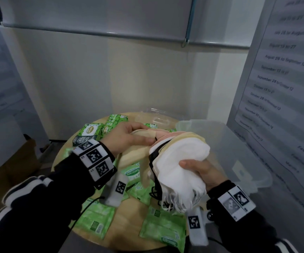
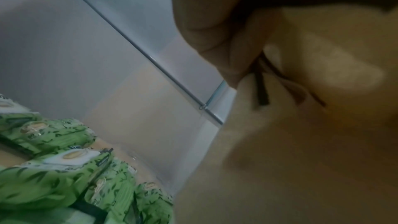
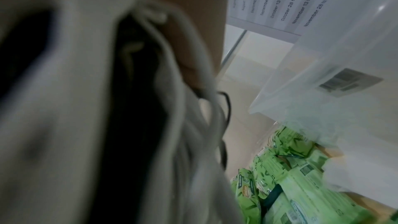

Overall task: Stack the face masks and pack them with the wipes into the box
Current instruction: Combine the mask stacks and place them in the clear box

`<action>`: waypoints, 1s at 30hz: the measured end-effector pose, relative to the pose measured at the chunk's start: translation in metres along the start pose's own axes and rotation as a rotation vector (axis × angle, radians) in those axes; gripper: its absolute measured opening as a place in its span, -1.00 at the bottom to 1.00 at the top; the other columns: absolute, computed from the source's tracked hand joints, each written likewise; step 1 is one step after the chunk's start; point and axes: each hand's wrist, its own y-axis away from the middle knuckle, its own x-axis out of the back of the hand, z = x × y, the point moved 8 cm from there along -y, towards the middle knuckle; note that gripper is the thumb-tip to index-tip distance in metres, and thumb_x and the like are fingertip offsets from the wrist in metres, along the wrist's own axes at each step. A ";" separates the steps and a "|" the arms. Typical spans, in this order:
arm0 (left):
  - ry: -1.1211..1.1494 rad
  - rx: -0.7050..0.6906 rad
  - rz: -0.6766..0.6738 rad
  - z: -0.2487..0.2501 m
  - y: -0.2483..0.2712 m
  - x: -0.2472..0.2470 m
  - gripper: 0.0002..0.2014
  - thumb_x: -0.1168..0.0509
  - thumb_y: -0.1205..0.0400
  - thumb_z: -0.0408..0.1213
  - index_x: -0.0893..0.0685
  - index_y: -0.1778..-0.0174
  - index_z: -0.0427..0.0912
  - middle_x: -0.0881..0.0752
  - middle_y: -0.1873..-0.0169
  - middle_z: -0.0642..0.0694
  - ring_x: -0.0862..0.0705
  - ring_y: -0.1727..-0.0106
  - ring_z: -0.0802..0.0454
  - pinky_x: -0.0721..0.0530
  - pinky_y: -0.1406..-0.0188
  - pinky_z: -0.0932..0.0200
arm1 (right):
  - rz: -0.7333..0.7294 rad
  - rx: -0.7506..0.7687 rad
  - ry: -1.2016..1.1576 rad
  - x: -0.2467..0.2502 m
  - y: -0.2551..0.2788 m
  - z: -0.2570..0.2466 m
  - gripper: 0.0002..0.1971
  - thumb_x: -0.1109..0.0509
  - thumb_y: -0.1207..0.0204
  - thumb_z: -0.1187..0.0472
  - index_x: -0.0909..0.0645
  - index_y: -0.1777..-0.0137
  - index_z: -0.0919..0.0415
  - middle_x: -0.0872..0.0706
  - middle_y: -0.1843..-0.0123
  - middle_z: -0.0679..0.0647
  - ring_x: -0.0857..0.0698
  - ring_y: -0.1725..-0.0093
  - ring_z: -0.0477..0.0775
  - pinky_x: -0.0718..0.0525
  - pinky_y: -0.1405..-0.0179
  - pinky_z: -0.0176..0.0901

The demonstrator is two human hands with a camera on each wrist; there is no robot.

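Above the round wooden table (image 1: 127,229) both hands hold face masks. My right hand (image 1: 200,170) grips a thick stack of masks (image 1: 180,161), white on the outside with black and cream ones between; their ear loops hang below. My left hand (image 1: 129,137) pinches a beige mask (image 1: 138,152) against the stack's left side. The same beige mask (image 2: 301,142) fills the left wrist view, and the stack of masks (image 3: 75,108) fills the right wrist view. Green wipes packs (image 1: 96,220) lie scattered over the table. The clear plastic box (image 1: 238,154) stands at the right.
More wipes packs (image 1: 92,132) sit at the table's far left, and a clear lid (image 1: 156,119) lies behind them. A wall sheet with printed dates (image 1: 279,79) rises right of the box. A brown cardboard box (image 1: 19,161) stands on the floor at left.
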 end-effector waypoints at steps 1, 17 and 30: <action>0.021 -0.008 0.008 0.000 0.001 -0.003 -0.83 -0.47 -0.40 -0.50 -0.72 0.23 -0.14 -0.74 0.42 0.02 -0.68 0.44 0.17 -0.68 0.39 0.31 | 0.008 -0.004 -0.007 -0.002 -0.001 0.002 -0.13 -0.80 0.40 0.19 -0.64 -0.05 0.31 -0.81 0.13 0.25 -0.81 0.17 0.19 -0.75 0.35 -0.05; -0.207 0.182 -0.036 -0.038 0.005 -0.026 -0.60 -0.18 -0.65 -0.02 -0.73 -0.01 -0.29 -0.77 0.22 -0.17 -0.69 0.33 0.09 -0.66 0.20 0.22 | 0.035 0.122 -0.302 -0.003 0.004 -0.004 -0.42 -0.76 0.42 0.29 -0.83 0.23 0.22 -0.81 0.20 0.26 -0.82 0.23 0.19 -0.76 0.38 -0.01; 0.083 -0.134 -0.248 0.021 0.009 -0.018 -0.47 -0.58 -0.12 0.18 -0.81 0.03 0.05 -0.80 0.04 0.08 -0.75 0.03 0.16 -0.62 -0.08 0.21 | 0.075 0.158 -0.387 -0.004 0.016 -0.015 -0.75 -0.40 -0.07 0.53 -0.81 0.43 0.20 -0.79 0.37 0.20 -0.80 0.40 0.14 -0.72 0.54 -0.06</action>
